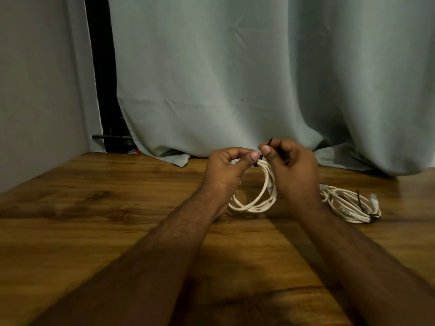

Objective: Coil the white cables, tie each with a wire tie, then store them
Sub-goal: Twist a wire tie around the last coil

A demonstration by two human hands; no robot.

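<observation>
Left hand: the left hand (229, 167) is raised above the table near the centre of the scene, fingers curled and clenched round the top of a coil of white cable (256, 196); the thumb presses against the bundle at its upper edge, just beside the right thumb

Right hand: the right hand (290, 164) is level with the left and touching it at the thumbs; thumb and forefinger pinch a thin black wire tie (268, 144) — one short end pokes up and to the right above the fingers; the other fingers are folded in

Held coil: the white loops hang down from both hands between the wrists, several turns lying close together; the lowest part of the loop reaches the wooden surface or hangs just over it — which one cannot be told; the black tie meets the bundle at the top, where the two thumbs come together

Second coil: a second coil of white cable (348, 204) lies flat on the table to the right of the right wrist, apart from the hands; a black tie (362, 207) crosses its right side

Table: brown wood-grain table (98, 220) fills the near half of the scene; both bare forearms stretch over it

Backdrop: pale grey-green curtain (235, 78) hangs at the far edge, its hem resting on the table; a grey wall (40, 90) stands at far left
</observation>
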